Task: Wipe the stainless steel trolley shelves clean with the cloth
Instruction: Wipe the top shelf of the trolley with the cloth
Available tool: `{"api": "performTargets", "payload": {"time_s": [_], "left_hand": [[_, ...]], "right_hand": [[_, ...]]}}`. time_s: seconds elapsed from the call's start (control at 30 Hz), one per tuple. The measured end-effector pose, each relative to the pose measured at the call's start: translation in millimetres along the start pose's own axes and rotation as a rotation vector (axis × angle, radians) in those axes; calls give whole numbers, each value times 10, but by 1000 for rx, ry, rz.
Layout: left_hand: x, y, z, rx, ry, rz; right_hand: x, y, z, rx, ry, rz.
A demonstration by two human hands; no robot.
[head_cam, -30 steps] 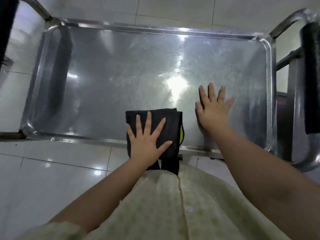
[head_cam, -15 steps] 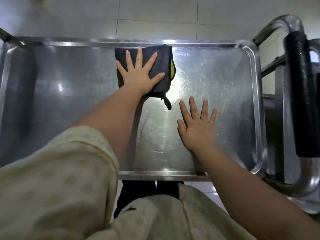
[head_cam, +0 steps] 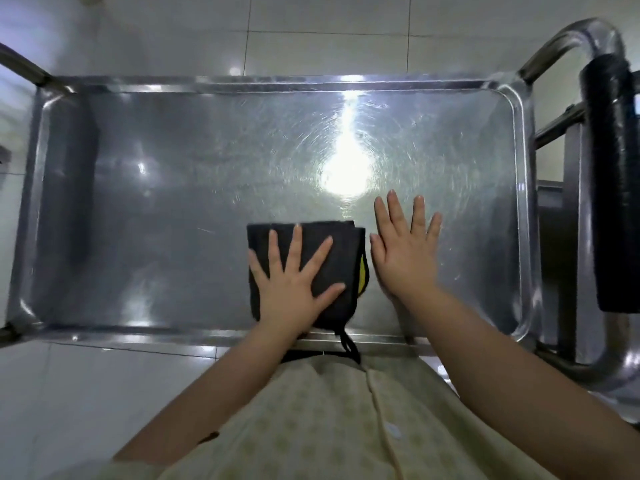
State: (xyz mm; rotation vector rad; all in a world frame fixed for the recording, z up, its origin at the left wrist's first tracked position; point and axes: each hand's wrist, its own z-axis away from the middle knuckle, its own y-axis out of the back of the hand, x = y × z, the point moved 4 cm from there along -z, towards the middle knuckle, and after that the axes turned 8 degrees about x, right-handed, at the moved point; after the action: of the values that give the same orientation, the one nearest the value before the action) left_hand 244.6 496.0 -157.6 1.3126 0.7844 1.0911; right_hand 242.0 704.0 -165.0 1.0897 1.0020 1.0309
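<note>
The stainless steel trolley's top shelf (head_cam: 173,202) fills the view, shiny, with a raised rim and a bright light glare near its middle. A folded dark grey cloth (head_cam: 341,251) with a yellow edge and a black hanging loop lies by the shelf's near rim. My left hand (head_cam: 294,285) presses flat on the cloth, fingers straight and spread. My right hand (head_cam: 405,251) rests flat on the bare steel just right of the cloth, fingers straight.
The trolley's push handle with a black foam grip (head_cam: 613,188) rises at the right end. Steel frame tubes (head_cam: 24,69) run off at the far left. White floor tiles (head_cam: 311,32) surround the trolley. My pale patterned garment (head_cam: 329,427) is below.
My left hand has pulled the cloth from the far rim back to the near rim. My right hand has stayed flat on the shelf.
</note>
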Motion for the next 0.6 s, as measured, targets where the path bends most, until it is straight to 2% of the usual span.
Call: {"api": "performTargets", "payload": {"time_s": [0.13,0.23,0.33,0.47,0.6], "left_hand": [[-23,161,-1204,-2,46,8],[124,248,-2015,-34,48,-7],[333,246,-2339,-61,45,-1],[705,125,-1930,-38,-22,-10],[1028,-86,-810,20,-153,34]], "right_hand": [[184,54,160,-22,108,-11],[245,64,258,-23,15,3],[352,130,239,-9,-87,-74],[807,331,271,75,-201,-106],[1317,444,352,122,-320,-48]]}}
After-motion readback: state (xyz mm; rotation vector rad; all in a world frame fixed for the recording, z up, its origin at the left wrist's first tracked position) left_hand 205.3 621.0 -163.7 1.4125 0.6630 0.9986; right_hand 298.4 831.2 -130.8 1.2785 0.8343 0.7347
